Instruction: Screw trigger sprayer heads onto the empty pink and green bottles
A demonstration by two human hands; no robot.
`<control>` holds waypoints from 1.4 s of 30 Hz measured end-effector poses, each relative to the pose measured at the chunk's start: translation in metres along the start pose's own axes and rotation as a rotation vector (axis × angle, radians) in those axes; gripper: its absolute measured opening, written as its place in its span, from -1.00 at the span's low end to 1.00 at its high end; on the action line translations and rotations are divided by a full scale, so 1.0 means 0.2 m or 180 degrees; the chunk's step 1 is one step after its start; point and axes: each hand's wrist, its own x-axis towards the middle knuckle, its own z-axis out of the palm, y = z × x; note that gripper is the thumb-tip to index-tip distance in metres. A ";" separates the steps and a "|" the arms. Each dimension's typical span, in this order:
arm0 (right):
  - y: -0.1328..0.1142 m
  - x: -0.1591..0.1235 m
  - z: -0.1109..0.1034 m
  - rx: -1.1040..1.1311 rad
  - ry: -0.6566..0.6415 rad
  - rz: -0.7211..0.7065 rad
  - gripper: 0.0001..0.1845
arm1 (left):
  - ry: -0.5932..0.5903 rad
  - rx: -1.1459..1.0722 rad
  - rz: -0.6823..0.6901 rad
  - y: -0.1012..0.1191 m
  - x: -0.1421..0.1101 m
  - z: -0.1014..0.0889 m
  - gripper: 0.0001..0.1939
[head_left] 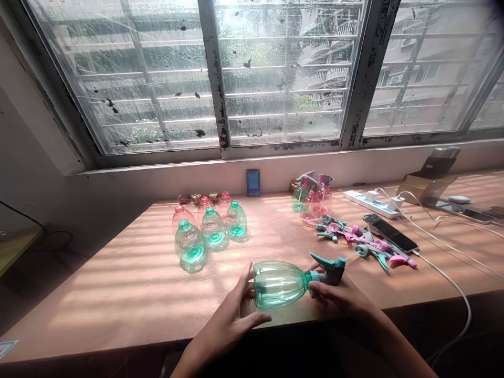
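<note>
Left hand (235,310) cupped half-open by green bottle (277,286) — right hand (331,293) gripping its neck (306,281) | six open bottles (213,231) standing

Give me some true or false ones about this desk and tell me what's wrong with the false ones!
1. The right hand holds the bottle at its spray head end. True.
2. The held bottle is red. False: it is green.
3. The left hand is at the bottle's base. True.
4. White plugs sit in the power strip. True.
5. The loose spray heads lie left of the open bottles. False: the loose spray heads lie right of the open bottles.
</note>
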 end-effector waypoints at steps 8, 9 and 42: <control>0.02 0.01 0.00 -0.0010 0.0094 0.0027 -0.51 | -0.0026 -0.0006 0.0089 -0.01 0.00 0.00 -0.06; 0.01 0.01 0.00 -0.0024 0.0101 0.0021 -0.51 | -0.0056 -0.0068 0.0134 -0.01 0.00 0.00 -0.06; -0.02 0.01 0.01 -0.0106 0.0140 -0.0007 -0.52 | -0.0039 -0.0169 -0.0021 -0.01 0.01 -0.01 -0.05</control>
